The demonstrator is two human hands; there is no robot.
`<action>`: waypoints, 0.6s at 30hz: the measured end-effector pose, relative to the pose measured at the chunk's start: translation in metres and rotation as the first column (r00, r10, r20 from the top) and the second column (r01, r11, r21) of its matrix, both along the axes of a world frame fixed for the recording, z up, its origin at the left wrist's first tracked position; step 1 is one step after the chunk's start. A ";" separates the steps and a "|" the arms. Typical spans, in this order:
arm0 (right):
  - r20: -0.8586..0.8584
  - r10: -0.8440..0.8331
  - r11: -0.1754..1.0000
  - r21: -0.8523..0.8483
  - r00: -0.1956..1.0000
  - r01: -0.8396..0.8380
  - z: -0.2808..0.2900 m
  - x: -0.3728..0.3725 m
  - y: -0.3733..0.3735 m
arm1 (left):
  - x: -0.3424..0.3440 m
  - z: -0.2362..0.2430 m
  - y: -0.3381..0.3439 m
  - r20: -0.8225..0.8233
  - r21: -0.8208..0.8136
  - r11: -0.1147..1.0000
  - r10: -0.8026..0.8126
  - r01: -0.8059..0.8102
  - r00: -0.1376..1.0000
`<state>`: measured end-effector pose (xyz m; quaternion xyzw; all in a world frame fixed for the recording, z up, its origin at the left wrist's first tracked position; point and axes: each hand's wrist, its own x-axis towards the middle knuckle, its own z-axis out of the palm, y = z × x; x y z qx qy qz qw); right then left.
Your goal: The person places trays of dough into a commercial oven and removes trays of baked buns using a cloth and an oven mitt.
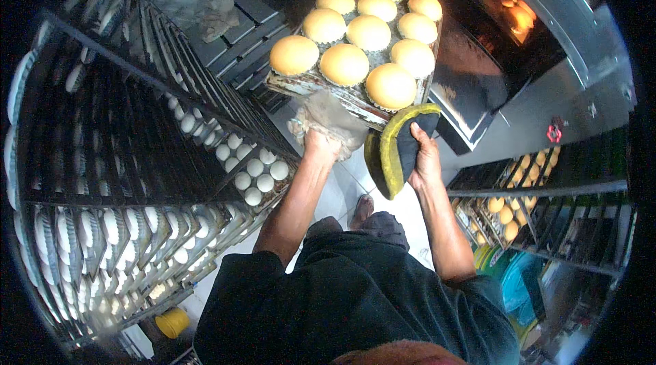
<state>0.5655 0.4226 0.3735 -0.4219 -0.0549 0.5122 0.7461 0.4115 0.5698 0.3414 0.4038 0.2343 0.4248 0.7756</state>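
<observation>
A worn metal baking tray (328, 95) carries several round golden buns (345, 64) in fluted cups. At its near left edge, my left hand (321, 142) is closed on a crumpled pale cloth (331, 116), and the fingers are mostly hidden by it. My right hand (425, 159) grips a dark padded oven mitt (391, 153) with a yellow-green border, thumb on top. That pad touches the tray's near right corner. The tray is held out in front of me, beside the oven mouth.
An oven (523, 20) glows orange inside at the far right. A tall rack (102, 198) with trays of pale dough rounds stands close on my left. On the right, another rack (547, 191) holds baked buns. A yellow bucket (172, 323) sits low at the left.
</observation>
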 end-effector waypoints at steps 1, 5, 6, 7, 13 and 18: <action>0.023 -0.049 0.999 0.002 0.999 0.049 0.007 -0.008 -0.009 | -0.013 0.017 -0.020 -0.409 0.427 0.894 0.058 0.135 0.911; 0.149 -0.064 0.996 -0.044 0.987 0.071 0.004 -0.019 -0.063 | -0.058 -0.021 -0.043 -0.283 0.392 0.917 0.045 0.073 0.958; 0.160 -0.063 0.995 -0.062 0.985 0.073 0.010 -0.025 -0.078 | -0.073 -0.038 -0.044 -0.126 0.273 0.962 0.033 0.003 0.991; 0.171 -0.076 0.992 -0.083 0.982 0.091 0.013 -0.029 -0.096 | -0.085 -0.047 -0.048 0.031 0.133 0.991 0.027 -0.031 0.999; 0.208 -0.115 0.978 -0.147 0.971 0.147 -0.011 -0.067 -0.195 | -0.176 -0.018 -0.087 -0.792 0.601 0.614 0.371 0.512 0.486; 0.217 -0.137 0.949 -0.250 0.966 0.191 -0.035 -0.116 -0.295 | -0.220 -0.017 -0.147 -0.598 0.302 -0.101 0.754 0.948 0.271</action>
